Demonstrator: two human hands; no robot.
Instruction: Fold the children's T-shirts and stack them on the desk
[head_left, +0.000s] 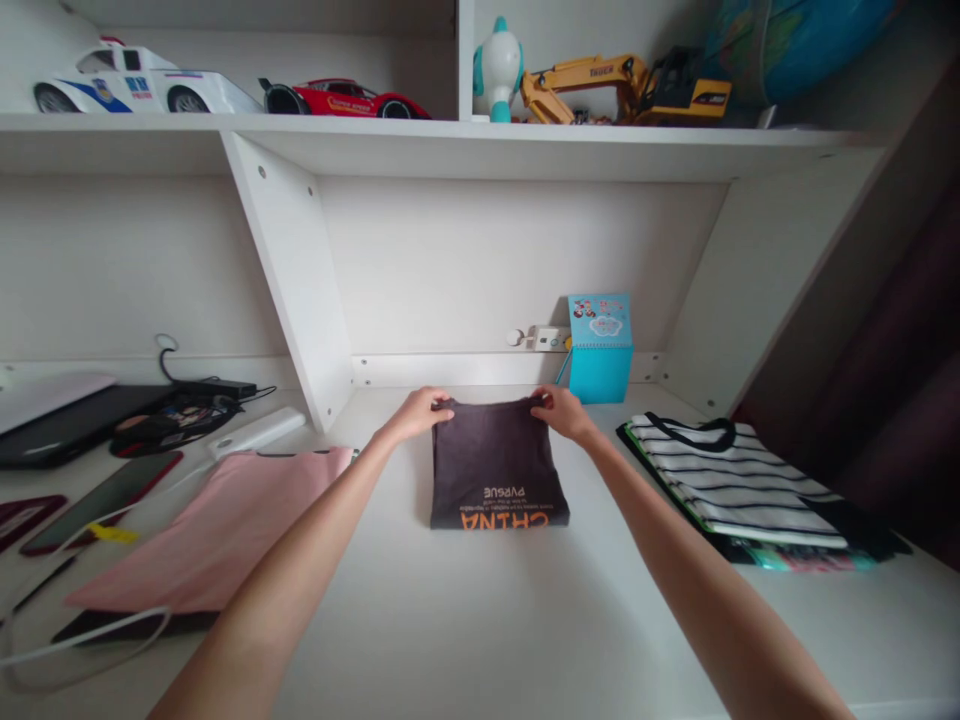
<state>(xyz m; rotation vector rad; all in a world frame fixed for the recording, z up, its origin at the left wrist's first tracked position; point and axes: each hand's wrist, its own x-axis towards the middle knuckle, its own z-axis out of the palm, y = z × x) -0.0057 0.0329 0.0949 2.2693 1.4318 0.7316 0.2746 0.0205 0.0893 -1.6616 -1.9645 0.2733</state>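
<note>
Folded dark shirt (pixel 495 470) flat on white desk (pixel 480 610), just left of and nearer than blue box (pixel 600 365).
Left hand (pixel 417 413) curled over shirt's far-left corner, gripping edge; fingertips tucked under fabric, hidden.
Right hand (pixel 564 412) likewise closed on corner nearest box.
Orange print upside down, bottom row cut by fold.
Pink shirt (pixel 217 530) well left of box.
Striped shirt (pixel 735 475) right of box, covering stack hard to make out.
</note>
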